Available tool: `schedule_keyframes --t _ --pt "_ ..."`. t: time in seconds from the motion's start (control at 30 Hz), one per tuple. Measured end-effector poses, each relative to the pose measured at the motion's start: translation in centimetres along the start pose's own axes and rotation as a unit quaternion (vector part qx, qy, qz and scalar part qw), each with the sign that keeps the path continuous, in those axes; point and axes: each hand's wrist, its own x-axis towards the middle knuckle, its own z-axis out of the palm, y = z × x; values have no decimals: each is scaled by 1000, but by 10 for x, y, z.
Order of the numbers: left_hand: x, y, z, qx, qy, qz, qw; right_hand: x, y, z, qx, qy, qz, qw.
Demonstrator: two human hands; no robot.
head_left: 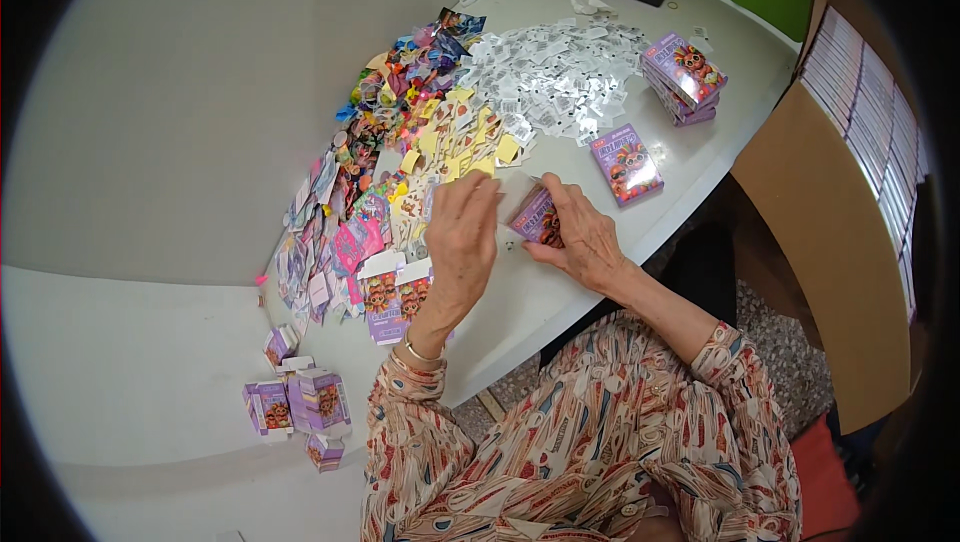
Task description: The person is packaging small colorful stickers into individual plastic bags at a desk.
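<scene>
My right hand (588, 244) grips a small purple box (537, 219) printed with colourful cartoon figures, thumb on the near side and fingers over the far side. The box is tilted, and its end facing my left hand looks open, with a pale flap raised. Close beside that end is my left hand (464, 232), its fingers curled together; whatever they hold is hidden. Under my left wrist lie flat, unclosed purple boxes (392, 304). Yellow printed cards (460, 132) are spread just beyond my left hand. A closed purple box (627, 165) lies beyond my right hand.
White slips (560, 67) cover the far table. Small colourful toys and packets (385, 107) and pink sachets (357, 244) line the left edge. Purple boxes form a stack (685, 80) at far right; others (312, 402) cluster lower left. A carton (835, 252) of flat packs stands right.
</scene>
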Motion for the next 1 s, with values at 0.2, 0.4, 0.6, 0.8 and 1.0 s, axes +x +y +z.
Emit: schedule_keyframes --t 0.2,0.4,0.6,0.8,1.0 --pt "-46 7 13 -475 4 -436 764 3 2 -2 20 17 -27 999" --pt "-42 -5 17 -545 -88 -470 689 7 2 -16 24 -27 -46 998" --pt "-38 10 25 -508 -109 -431 738 9 2 -21 17 -69 -63 995" --pt "-47 29 22 -209 -91 -149 962 5 7 -16 24 -44 -55 997" --pt "-38 30 26 -375 -60 -383 842 6 5 -12 26 -2 -73 997"
